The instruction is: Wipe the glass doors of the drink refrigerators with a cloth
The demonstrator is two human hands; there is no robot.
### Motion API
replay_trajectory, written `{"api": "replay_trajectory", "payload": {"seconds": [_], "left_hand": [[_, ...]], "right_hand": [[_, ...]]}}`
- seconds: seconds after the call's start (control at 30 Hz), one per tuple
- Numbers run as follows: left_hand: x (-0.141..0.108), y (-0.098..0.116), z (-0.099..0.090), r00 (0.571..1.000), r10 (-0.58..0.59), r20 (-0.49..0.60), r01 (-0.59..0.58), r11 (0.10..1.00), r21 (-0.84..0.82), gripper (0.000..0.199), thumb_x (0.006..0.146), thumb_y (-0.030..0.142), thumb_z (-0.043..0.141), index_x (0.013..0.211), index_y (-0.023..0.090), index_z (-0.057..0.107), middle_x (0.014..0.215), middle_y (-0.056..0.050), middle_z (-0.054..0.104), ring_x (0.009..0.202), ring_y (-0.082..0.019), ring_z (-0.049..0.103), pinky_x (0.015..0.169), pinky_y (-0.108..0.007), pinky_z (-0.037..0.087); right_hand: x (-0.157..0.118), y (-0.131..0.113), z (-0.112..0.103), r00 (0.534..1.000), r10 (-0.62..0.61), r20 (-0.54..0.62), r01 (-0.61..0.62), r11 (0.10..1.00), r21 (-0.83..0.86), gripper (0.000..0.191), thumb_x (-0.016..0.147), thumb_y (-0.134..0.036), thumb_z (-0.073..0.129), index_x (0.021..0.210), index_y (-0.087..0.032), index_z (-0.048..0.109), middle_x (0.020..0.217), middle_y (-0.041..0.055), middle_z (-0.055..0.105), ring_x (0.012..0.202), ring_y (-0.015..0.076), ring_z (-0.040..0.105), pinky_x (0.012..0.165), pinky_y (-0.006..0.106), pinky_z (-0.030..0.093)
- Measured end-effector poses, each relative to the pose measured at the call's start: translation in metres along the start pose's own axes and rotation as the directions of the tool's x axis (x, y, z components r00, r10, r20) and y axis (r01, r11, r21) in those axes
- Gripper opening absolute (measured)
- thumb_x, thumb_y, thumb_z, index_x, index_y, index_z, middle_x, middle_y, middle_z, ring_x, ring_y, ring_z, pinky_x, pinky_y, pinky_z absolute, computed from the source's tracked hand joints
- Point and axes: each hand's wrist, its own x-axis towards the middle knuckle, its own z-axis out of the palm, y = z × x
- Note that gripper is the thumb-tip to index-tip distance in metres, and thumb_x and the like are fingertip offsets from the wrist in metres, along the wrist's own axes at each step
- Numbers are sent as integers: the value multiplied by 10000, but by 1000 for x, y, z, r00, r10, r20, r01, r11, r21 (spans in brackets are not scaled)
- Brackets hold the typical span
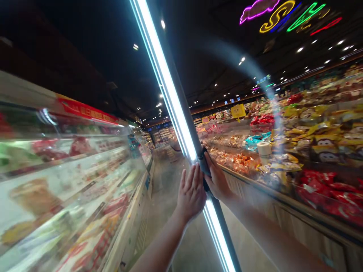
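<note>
A long glowing light bar (172, 87) with a dark backing slants across the view from top centre to bottom right. My left hand (193, 194) lies over its lit face, fingers stretched upward, covering part of the glow. My right hand (217, 179) is closed around the dark edge of the bar, beside the left hand; some of its fingers are hidden behind the bar. A small dark fitting (202, 154) sits on the bar just above the hands.
On the left runs an open chilled display case (136, 204) with packaged food, blurred. To the right, a wood-sided counter (283, 211) holds heaped wrapped snacks, a white roll (263, 148) and a yellow sign (238, 111). The aisle floor (167, 181) lies between. Neon shapes (278, 16) hang above.
</note>
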Motion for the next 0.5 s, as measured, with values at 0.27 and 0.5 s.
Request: {"api": "replay_trajectory", "payload": {"seconds": [0.27, 0.5], "left_hand": [[113, -91, -41, 997, -68, -25, 70, 993, 92, 791, 912, 185, 480, 1606, 49, 126, 1651, -188, 258, 1557, -315, 141, 1256, -559, 214], [203, -159, -75, 987, -158, -40, 163, 969, 184, 836, 927, 190, 495, 1620, 84, 38, 1664, -175, 225, 1561, -312, 128, 1265, -552, 200]], "right_hand": [[163, -36, 0, 1000, -22, 20, 19, 991, 135, 724, 990, -225, 456, 1630, -317, 132, 1592, 106, 418, 1441, 268, 441, 1159, 493, 435], [295, -59, 2, 999, 0, 36, -9, 969, 247, 678, 1001, -374, 443, 1624, -286, 190, 1546, 101, 487, 1391, 269, 502, 1127, 462, 459]]}}
